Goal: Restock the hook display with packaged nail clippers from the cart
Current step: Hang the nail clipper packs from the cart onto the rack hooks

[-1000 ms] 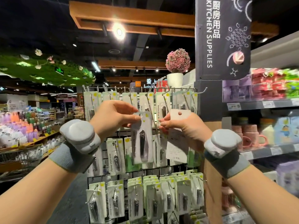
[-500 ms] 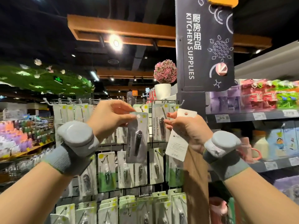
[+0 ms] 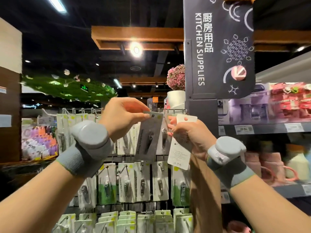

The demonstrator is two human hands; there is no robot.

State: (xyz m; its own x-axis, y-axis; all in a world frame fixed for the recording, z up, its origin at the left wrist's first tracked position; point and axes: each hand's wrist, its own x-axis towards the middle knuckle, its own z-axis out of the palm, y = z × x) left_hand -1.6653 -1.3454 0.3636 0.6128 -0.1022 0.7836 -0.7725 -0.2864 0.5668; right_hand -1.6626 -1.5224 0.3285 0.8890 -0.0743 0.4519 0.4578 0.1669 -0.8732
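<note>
My left hand (image 3: 123,117) pinches the top edge of a grey nail clipper pack (image 3: 149,137), right by its hang hole. The pack hangs tilted. My right hand (image 3: 188,135) curls round a white pack (image 3: 180,145) with its back to me. The two packs are just beside each other, with a thin gap between. Behind them the hook display (image 3: 134,167) is full of packs in rows. Farther back, a dark sign (image 3: 217,47) stands above the shelves (image 3: 262,128).

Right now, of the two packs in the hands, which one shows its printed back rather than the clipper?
The white pack gripped by the right hand: only small print shows. The grey pack pinched by the left hand shows its clipper.
</note>
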